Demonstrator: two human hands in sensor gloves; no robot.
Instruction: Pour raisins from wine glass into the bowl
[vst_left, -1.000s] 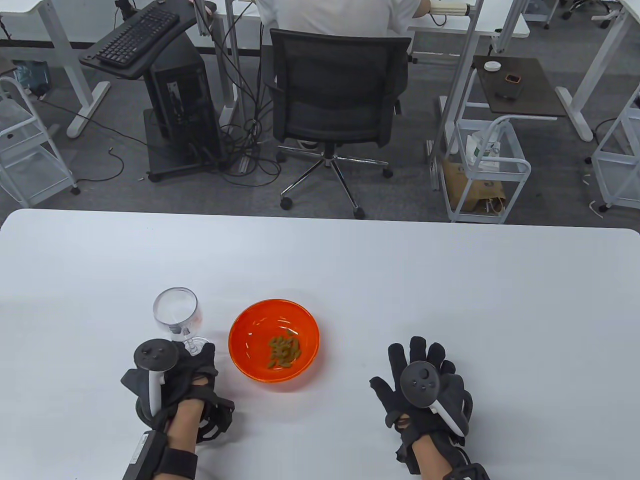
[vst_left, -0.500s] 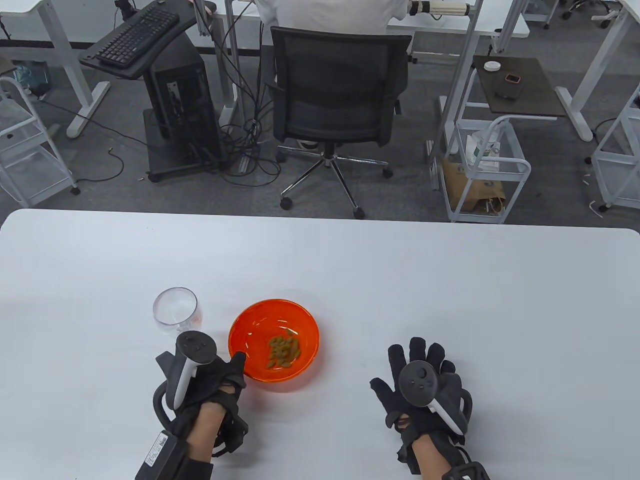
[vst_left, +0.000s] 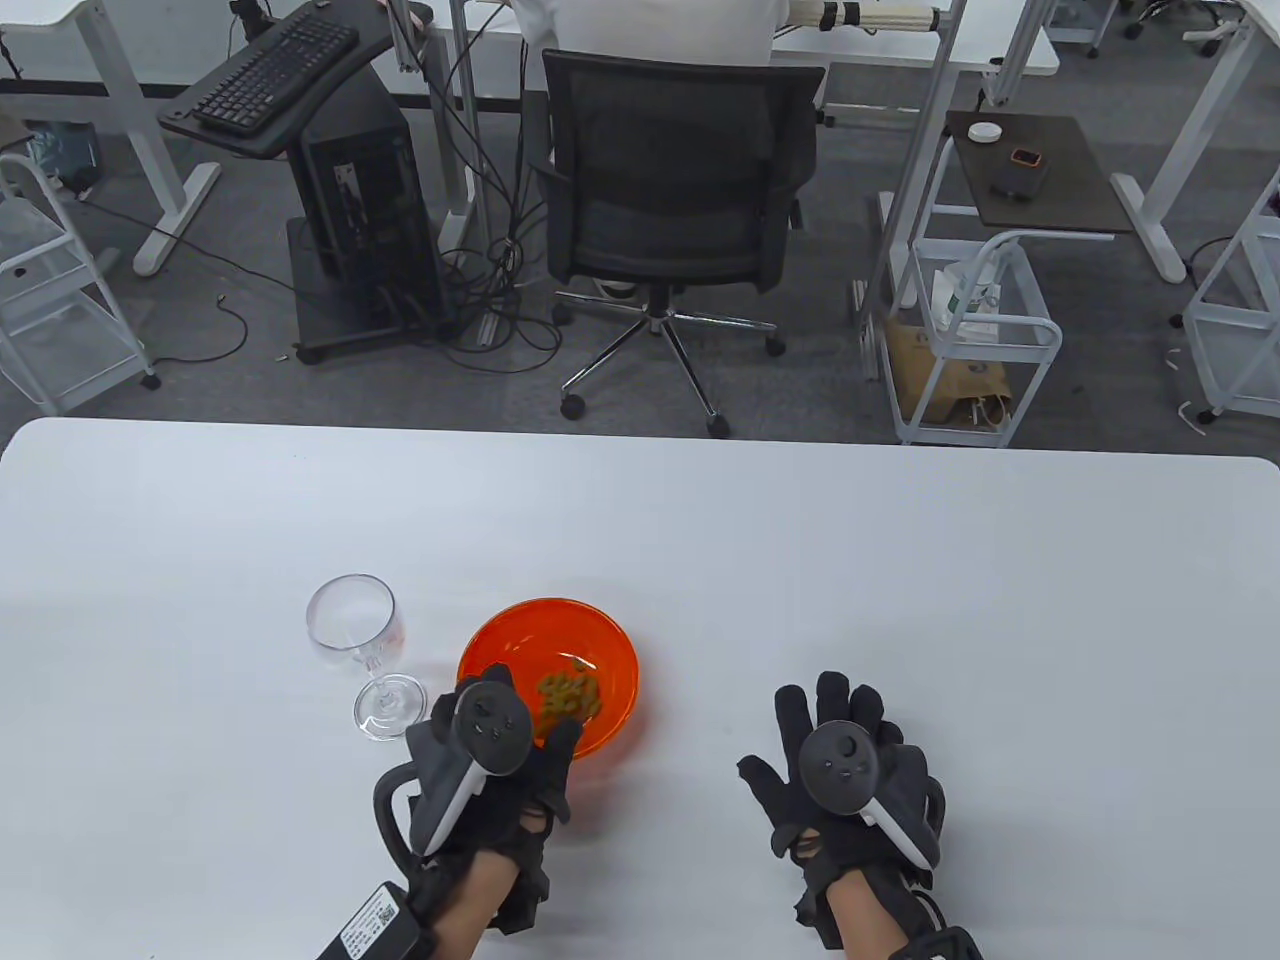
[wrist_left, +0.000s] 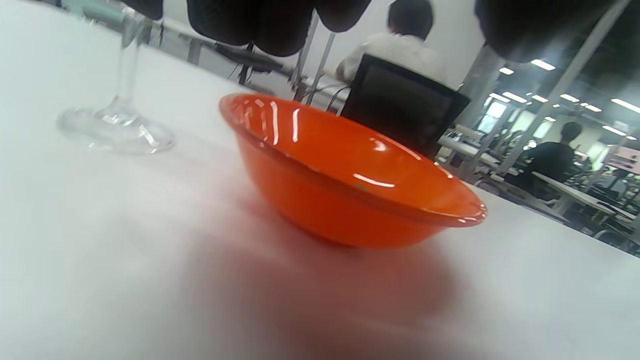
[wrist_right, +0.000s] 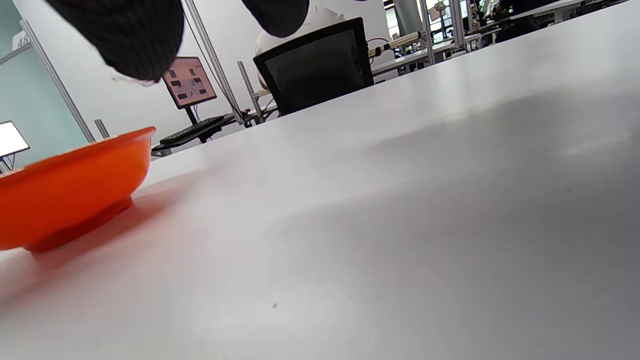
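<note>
The wine glass (vst_left: 358, 640) stands upright and empty on the white table (vst_left: 700, 540), just beside the orange bowl (vst_left: 600, 655) at the bowl's 9 o'clock, not touching it; the raisins (vst_left: 568, 692) lie in a small heap at the bottom of the bowl; the left hand (vst_left: 495, 775) is at the bowl's 7 o'clock, over its near rim, gripping nothing, fingers loosely spread, and whether they touch the rim I cannot tell; the right hand (vst_left: 850, 770) lies flat on the table well apart from the bowl at its 4 o'clock, fingers spread and holding nothing; beyond the table at 12 o'clock a person sits in a black office chair (vst_left: 680, 180)
</note>
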